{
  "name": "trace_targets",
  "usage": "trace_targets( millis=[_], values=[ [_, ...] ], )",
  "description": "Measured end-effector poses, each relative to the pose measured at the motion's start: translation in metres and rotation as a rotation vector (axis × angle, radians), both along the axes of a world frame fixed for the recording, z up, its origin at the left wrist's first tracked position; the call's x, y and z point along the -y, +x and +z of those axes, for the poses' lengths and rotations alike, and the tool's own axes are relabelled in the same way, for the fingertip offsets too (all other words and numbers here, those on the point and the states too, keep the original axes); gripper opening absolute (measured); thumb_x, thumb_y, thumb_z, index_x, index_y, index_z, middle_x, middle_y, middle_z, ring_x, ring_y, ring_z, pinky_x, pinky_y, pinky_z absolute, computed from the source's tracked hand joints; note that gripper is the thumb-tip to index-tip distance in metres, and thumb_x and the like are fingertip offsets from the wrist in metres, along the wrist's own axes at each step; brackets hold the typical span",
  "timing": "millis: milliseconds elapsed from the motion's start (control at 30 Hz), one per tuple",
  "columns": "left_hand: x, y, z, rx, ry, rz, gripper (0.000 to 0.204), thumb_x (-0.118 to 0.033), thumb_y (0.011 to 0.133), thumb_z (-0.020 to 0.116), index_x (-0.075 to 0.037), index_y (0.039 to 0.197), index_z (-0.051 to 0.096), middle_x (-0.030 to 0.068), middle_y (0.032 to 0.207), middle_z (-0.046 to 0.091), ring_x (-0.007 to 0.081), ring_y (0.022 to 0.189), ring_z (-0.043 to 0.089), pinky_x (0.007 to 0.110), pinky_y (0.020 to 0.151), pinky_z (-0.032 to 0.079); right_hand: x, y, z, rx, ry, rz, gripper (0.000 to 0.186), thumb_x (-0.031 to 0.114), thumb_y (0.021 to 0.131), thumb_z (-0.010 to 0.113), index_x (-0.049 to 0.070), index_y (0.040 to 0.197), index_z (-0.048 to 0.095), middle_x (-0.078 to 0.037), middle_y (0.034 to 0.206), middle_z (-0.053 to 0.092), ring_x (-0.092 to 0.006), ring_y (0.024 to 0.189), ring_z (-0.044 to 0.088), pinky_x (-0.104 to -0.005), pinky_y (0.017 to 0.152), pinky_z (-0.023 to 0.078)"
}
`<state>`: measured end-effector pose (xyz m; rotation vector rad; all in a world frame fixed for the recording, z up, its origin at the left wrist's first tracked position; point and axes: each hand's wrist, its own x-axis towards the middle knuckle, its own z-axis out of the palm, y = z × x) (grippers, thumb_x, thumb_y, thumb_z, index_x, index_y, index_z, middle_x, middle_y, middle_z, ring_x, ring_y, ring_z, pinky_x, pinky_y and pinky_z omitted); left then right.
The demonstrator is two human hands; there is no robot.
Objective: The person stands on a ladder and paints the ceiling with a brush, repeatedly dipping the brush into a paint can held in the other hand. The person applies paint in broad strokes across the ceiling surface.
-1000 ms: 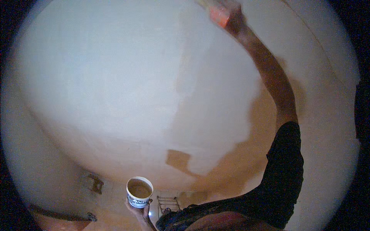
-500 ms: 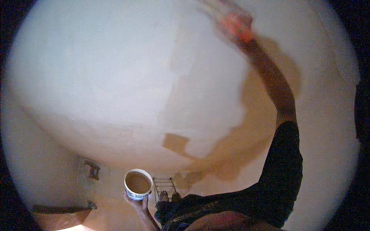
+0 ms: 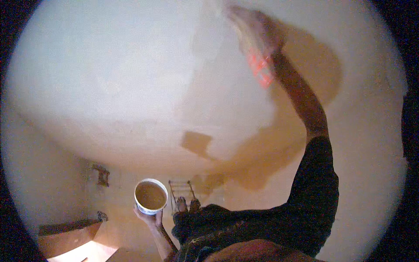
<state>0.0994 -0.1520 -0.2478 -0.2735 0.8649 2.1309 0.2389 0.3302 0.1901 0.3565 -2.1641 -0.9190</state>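
Observation:
My left hand [image 3: 150,217] is closed around the underside and side of a small white bucket [image 3: 151,210] with blue markings. Brownish, paint-like liquid [image 3: 150,195] fills much of it. High at the upper right, my right hand [image 3: 264,32] is stretched out against the pale wall [image 3: 131,74]. Motion smears its fingers. They grip a blurred, pale, flat tool with a red-orange patch [image 3: 260,68], which looks like a paintbrush; its tip cannot be made out. Darker patches mark the wall beside that hand, partly mixed with my arm's shadow.
My bare feet [image 3: 187,204] stand high, at the top of a ladder-like metal frame [image 3: 181,183]. Far below at the left lies an open cardboard box [image 3: 72,242] with a bright inside. A small wooden frame-like object [image 3: 102,175] is near the left wall's base.
My right hand has moved down a little along the wall, and the tool's red-orange part now shows below it. The bucket in my left hand has shifted slightly up and left in view.

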Motion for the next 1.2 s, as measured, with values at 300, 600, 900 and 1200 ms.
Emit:
trace_targets(
  millis=[300, 600, 900, 1200],
  values=[
    [-0.018, -0.003, -0.01, -0.056, -0.141, 0.111, 0.083, -0.037, 0.076, 0.075, -0.018, 0.149, 0.039, 0.0121, 0.149, 0.047, 0.0374, 0.123, 0.056, 0.057, 0.088, 0.058, 0.011, -0.02, -0.133, 0.221, -0.175, -0.02, 0.051, 0.022, 0.081, 0.075, 0.01, 0.129, 0.066, -0.008, 0.121, 0.071, -0.0253, 0.096, 0.071, -0.0363, 0.081, 0.059],
    [-0.008, -0.007, -0.009, 0.01, 0.063, 0.011, 0.062, -0.055, 0.095, 0.047, -0.015, 0.142, 0.052, 0.0086, 0.146, 0.052, 0.0319, 0.134, 0.051, 0.055, 0.107, 0.047, -0.077, -0.011, -0.053, -0.092, -0.132, -0.082, 0.034, 0.013, 0.084, 0.069, 0.012, 0.118, 0.071, -0.008, 0.108, 0.074, -0.0237, 0.088, 0.071, -0.0349, 0.074, 0.059],
    [0.004, -0.002, -0.05, 0.138, -0.077, 0.179, 0.06, -0.052, 0.096, 0.047, -0.014, 0.142, 0.051, 0.0083, 0.146, 0.051, 0.0321, 0.133, 0.051, 0.055, 0.107, 0.046, 0.034, -0.046, -0.219, 0.301, -0.447, 0.024, 0.038, 0.012, 0.076, 0.072, 0.01, 0.115, 0.074, -0.008, 0.111, 0.075, -0.0215, 0.094, 0.072, -0.0354, 0.079, 0.059],
    [0.012, -0.005, -0.04, 0.18, -0.169, 0.238, 0.06, -0.055, 0.096, 0.045, -0.015, 0.141, 0.051, 0.0077, 0.145, 0.051, 0.0314, 0.132, 0.052, 0.056, 0.105, 0.049, -0.072, -0.015, -0.162, -0.086, -0.164, -0.121, 0.025, 0.015, 0.085, 0.073, 0.012, 0.109, 0.074, -0.007, 0.106, 0.075, -0.0231, 0.091, 0.071, -0.0375, 0.079, 0.06]
  ],
)
